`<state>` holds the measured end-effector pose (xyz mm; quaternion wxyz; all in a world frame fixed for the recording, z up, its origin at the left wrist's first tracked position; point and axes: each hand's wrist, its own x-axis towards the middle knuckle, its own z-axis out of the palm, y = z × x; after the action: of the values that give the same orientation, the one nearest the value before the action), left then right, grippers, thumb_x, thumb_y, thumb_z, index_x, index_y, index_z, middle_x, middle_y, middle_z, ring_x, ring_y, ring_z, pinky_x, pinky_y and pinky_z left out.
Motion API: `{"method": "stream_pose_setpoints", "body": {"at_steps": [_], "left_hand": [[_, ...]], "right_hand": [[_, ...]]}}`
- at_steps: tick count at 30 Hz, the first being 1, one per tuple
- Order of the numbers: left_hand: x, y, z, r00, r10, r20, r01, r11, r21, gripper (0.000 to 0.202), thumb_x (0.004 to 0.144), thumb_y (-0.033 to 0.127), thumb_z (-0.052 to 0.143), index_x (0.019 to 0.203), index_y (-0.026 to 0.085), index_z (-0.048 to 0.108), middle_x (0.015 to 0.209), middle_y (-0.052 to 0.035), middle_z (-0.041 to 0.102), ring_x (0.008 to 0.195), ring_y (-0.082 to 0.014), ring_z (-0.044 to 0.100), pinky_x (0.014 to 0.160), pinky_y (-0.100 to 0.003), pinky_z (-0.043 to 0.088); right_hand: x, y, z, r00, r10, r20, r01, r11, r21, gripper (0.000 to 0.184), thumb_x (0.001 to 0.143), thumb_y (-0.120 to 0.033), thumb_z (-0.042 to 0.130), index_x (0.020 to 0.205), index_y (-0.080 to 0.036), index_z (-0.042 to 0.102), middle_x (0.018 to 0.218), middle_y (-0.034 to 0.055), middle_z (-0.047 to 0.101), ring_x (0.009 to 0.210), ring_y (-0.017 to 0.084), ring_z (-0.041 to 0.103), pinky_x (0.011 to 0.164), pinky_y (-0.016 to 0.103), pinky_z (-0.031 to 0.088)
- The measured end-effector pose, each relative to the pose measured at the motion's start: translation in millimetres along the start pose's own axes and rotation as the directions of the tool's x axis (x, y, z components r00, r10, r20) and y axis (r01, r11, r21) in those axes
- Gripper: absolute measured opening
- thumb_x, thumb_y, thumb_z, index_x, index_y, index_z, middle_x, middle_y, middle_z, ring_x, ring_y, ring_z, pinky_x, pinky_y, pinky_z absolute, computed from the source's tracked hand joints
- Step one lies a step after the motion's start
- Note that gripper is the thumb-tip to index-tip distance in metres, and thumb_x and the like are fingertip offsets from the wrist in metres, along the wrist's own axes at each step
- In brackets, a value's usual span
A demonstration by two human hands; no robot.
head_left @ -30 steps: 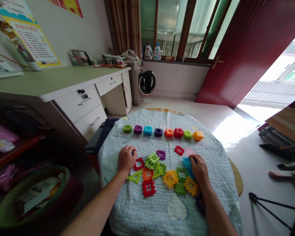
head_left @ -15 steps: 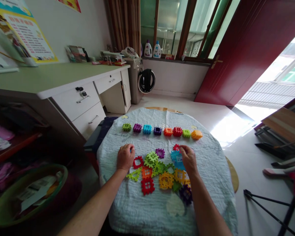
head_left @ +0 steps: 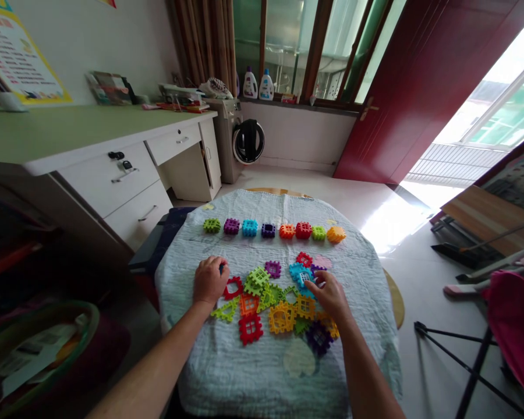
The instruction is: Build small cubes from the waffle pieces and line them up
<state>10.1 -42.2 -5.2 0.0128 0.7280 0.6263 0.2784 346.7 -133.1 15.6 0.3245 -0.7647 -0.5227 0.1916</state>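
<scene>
Across the far part of the quilted pale blue cloth (head_left: 227, 372) runs a straight row of several coloured cube-shaped waffle blocks (head_left: 268, 230), from green at the left to orange at the right. Below it lies a loose heap of flat plastic waffle pieces (head_left: 282, 318) in lime, red, orange, yellow and purple. My left hand (head_left: 209, 281) rests beside a red square piece (head_left: 233, 287), shut on a small blue piece (head_left: 221, 268). My right hand (head_left: 327, 297) grips the edge of a blue waffle block (head_left: 300, 274) among the pieces.
The cloth covers a round table. A white desk with a green top (head_left: 70, 128) stands at the left, and a washing machine (head_left: 231, 131) stands beyond it. A green basket (head_left: 39, 355) sits at lower left, and black tripod legs (head_left: 463, 361) stand at lower right.
My right hand has moved up and left, and the blue block has shifted with it toward the red piece. The whole view has swung slightly, while my left hand stays in place.
</scene>
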Motion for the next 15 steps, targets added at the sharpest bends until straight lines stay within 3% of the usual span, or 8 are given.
{"method": "stream_pose_setpoints", "body": {"at_steps": [3,6,11,15], "left_hand": [[0.0,0.2,-0.4,1.0,0.006,-0.002,-0.006,1.0,0.005,0.015,0.083,0.023,0.048,0.079,0.021,0.062,0.087,-0.0078,0.066,0.087,-0.0262,0.057,0.084,-0.038,0.044],[-0.1,-0.2,0.1,1.0,0.016,-0.003,-0.016,1.0,0.01,0.013,0.082,0.022,0.049,0.078,0.021,0.062,0.086,-0.0075,0.066,0.087,-0.0259,0.057,0.084,-0.037,0.043],[-0.3,-1.7,2.2,1.0,0.022,-0.013,-0.022,1.0,0.003,0.013,0.082,0.022,0.05,0.077,0.022,0.061,0.086,-0.0067,0.065,0.087,-0.0255,0.057,0.084,-0.037,0.043],[0.0,-2.9,3.3,0.999,0.032,-0.021,-0.033,0.999,-0.003,0.012,0.081,0.022,0.05,0.076,0.021,0.061,0.086,-0.0071,0.065,0.087,-0.0259,0.057,0.084,-0.038,0.044]], "right_hand": [[-0.8,-2.1,12.3,0.998,-0.029,-0.051,0.027,0.999,-0.042,0.03,0.067,-0.043,0.066,0.089,-0.022,0.065,0.084,0.0051,0.068,0.079,0.023,0.062,0.073,0.034,0.046],[1.5,-1.3,15.3,0.999,0.002,-0.051,-0.001,1.0,0.031,0.028,0.065,-0.04,0.064,0.088,-0.023,0.063,0.079,0.003,0.065,0.073,0.021,0.06,0.068,0.032,0.045],[2.9,2.9,10.5,0.986,0.115,-0.124,-0.089,0.977,0.194,0.034,0.065,-0.045,0.061,0.089,-0.022,0.062,0.063,-0.0036,0.053,0.058,0.017,0.052,0.056,0.029,0.039],[3.5,8.7,6.9,0.962,0.194,-0.192,-0.124,0.937,0.327,0.044,0.067,-0.051,0.059,0.095,-0.018,0.063,0.061,-0.0045,0.052,0.057,0.017,0.05,0.056,0.029,0.039]]}}
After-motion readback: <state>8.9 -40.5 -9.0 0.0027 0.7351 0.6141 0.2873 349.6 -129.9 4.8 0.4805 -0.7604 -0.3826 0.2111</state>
